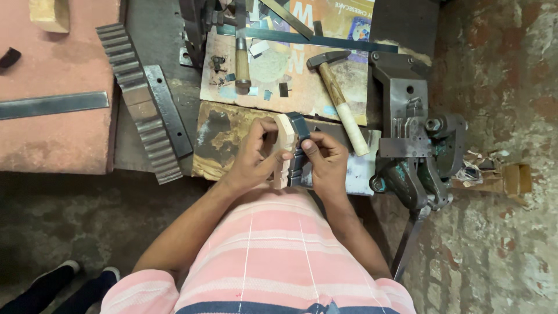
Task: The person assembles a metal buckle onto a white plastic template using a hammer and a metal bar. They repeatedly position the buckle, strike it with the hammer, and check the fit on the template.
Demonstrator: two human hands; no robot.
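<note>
While both hands meet at frame centre, left hand (254,156) grasping pale wooden block (283,145), right hand (325,158) pinching dark metal strip (299,142) against it, hammer (339,99) at one o'clock, toothed rack (139,102) at ten o'clock.

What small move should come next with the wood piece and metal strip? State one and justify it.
Probably press the metal strip flush along the wooden piece: the left hand grips the wood and the right hand pinches the strip beside it, edges apparently not yet aligned.
</note>
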